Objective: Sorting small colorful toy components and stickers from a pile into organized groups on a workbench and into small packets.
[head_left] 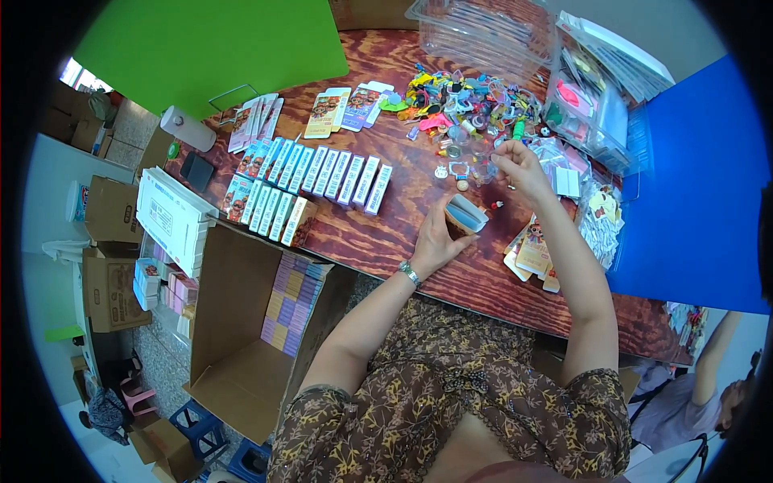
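My left hand (pixel 437 244) is wrapped round a small card box (pixel 465 211), whose top is open toward me. It stands near the table's front edge, and what lies inside is unclear. My right hand (pixel 523 171) is raised above the table to the right of the box, thumb and fingertips pinched together. Anything between those fingertips is too small to name. Just beyond is a heap of small colourful plastic trinkets (pixel 475 109), with a few loose pieces, such as a tiny red-topped one (pixel 497 204), lying closer to the box.
Rows of small boxes (pixel 330 171) stand at the left. Flat cartons lie behind them (pixel 326 113) and right of my hands (pixel 533 256). White packets (pixel 600 241) pile up near a blue panel (pixel 692 185). A large cardboard carton (pixel 233 346) stands below the table edge. Another person (pixel 684 402) is at lower right.
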A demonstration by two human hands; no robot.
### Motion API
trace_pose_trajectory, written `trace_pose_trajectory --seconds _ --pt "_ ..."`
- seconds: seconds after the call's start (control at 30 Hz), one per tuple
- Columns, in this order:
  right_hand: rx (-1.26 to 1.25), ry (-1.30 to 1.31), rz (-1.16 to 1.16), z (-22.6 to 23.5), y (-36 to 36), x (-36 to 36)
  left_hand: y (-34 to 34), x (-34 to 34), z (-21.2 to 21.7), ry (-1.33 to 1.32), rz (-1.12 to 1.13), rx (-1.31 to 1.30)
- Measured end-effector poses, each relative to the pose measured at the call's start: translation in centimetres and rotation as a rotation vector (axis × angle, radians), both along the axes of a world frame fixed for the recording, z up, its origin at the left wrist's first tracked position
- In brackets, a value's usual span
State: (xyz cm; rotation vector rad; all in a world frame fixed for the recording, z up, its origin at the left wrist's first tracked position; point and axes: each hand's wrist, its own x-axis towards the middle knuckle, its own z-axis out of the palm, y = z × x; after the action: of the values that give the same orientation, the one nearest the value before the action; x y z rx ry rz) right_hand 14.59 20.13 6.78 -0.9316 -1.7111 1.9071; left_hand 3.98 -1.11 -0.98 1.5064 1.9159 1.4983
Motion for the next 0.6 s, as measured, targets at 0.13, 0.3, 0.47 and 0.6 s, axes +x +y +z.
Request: trace_pose_trajectory --seconds 0.13,0.3,0.47,0.6 --pt "0.002 0.037 0.027 0.7 -0.7 0.2 0.0 0.0 0.2 -0.037 -0.018 -0.022" --pt "0.126 0.089 0.081 0.0 -0.9 0.7 0.0 -0.2 0.5 0.032 -0.018 0.026" --pt "0.693 0.1 -0.045 -0.4 -1.6 1.7 0.0 -0.1 0.8 -0.009 -0.002 -0.008" --pt "0.774 0.097 -0.102 0.6 -2.3 2.2 -0.8 -1.0 0.8 0.016 -0.071 -0.025"
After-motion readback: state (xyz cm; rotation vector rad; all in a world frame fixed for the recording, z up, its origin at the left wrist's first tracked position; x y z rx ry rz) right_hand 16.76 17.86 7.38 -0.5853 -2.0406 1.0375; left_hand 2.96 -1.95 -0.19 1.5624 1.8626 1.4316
